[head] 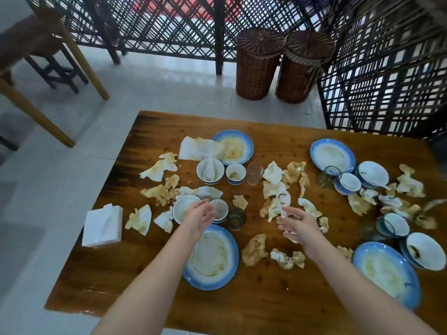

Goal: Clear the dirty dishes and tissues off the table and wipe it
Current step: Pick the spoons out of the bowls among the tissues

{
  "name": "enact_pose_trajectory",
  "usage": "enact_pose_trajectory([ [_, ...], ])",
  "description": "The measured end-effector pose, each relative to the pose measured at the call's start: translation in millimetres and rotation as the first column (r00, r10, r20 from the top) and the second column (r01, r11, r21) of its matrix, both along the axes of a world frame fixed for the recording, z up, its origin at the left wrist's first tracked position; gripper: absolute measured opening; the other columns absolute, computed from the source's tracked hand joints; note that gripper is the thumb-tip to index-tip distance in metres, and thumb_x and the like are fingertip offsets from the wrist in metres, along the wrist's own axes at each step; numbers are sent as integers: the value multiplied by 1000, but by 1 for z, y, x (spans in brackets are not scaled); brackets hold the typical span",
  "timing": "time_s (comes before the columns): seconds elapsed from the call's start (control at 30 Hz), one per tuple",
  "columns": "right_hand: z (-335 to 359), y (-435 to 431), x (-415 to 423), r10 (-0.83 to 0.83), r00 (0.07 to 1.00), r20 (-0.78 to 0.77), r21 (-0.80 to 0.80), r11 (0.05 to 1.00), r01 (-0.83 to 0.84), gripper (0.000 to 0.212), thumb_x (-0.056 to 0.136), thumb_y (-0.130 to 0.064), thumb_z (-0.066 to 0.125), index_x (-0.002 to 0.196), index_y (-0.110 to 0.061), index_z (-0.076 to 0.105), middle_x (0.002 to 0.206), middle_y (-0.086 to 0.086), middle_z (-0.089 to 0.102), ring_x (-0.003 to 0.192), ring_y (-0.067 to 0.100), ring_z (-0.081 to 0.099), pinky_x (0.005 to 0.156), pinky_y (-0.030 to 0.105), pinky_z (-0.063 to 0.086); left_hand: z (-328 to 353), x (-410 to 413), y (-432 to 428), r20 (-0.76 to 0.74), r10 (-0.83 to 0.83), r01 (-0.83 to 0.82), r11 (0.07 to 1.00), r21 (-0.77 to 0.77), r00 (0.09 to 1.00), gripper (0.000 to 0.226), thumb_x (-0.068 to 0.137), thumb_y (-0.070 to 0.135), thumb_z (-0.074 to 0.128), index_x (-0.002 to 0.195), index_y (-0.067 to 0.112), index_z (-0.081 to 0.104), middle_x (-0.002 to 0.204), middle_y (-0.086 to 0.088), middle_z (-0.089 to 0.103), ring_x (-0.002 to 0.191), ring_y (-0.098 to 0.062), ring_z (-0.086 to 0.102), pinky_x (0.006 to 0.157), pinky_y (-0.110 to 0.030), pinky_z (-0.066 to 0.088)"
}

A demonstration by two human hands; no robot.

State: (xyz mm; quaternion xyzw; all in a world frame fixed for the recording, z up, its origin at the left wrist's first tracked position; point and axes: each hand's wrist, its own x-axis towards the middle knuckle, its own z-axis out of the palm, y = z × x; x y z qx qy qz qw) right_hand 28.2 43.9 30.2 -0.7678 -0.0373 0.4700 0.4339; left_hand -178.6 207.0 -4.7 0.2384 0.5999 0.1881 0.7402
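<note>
The wooden table (pixel 242 301) is littered with several stained, crumpled tissues (pixel 254 249), blue-rimmed plates (pixel 210 256), small white bowls (pixel 210 170) and glasses (pixel 236 218). My left hand (pixel 200 217) hovers with relaxed fingers over a white bowl (pixel 182 207) and a small cup (pixel 221 209), holding nothing. Near the table's middle, my right hand (pixel 300 224) grips a small white piece that looks like a spoon (pixel 285 213); it is partly hidden by the fingers. Another spoon stands in the far bowl.
A white tissue pack (pixel 102 226) lies at the table's left edge. More plates (pixel 387 272) and stacked bowls (pixel 425 253) crowd the right side. Two lidded wicker baskets (pixel 258 66) stand on the tiled floor beyond the table, beside black lattice screens (pixel 387 76). Wooden furniture legs (pixel 36 112) stand at left.
</note>
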Motion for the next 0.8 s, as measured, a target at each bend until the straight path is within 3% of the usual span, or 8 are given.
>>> enact_pose_trajectory([
  [0.3,8,-23,-12,0,1000,10,48,999,0,28,85,-9,69,110,-21,63,106,5,66,86,20,68,64,29,51,14,-12,-21,-37,-122,126,985,119,992,20,97,8,53,116,9,59,94,-9,64,86,-22,63,67,-27,49],
  [0.43,14,-56,-6,-26,999,22,67,997,24,31,82,-10,71,109,-22,62,103,6,68,88,21,68,69,32,54,31,3,-41,-107,-219,236,952,196,970,26,93,9,59,116,21,60,98,-7,67,87,-21,65,67,-29,48],
  [0.63,24,-137,14,-101,995,-5,129,986,101,30,84,-9,68,111,-21,61,103,7,68,86,19,67,64,28,52,49,53,-104,-94,-360,372,900,225,928,36,89,9,65,119,27,55,93,-5,68,78,-18,65,66,-29,48],
  [0.7,26,-172,23,-131,991,8,147,981,128,29,86,-9,67,113,-18,61,99,7,70,80,18,67,66,29,52,52,69,-135,-86,-422,429,866,255,902,35,90,12,64,119,28,54,92,-4,69,75,-16,66,61,-27,49],
  [0.8,31,-229,40,-196,980,28,158,969,189,24,87,-9,66,110,-16,62,92,8,69,71,15,66,65,28,52,55,99,-188,-102,-496,503,819,277,863,35,91,14,63,121,28,53,94,-6,69,77,-17,67,65,-29,47],
])
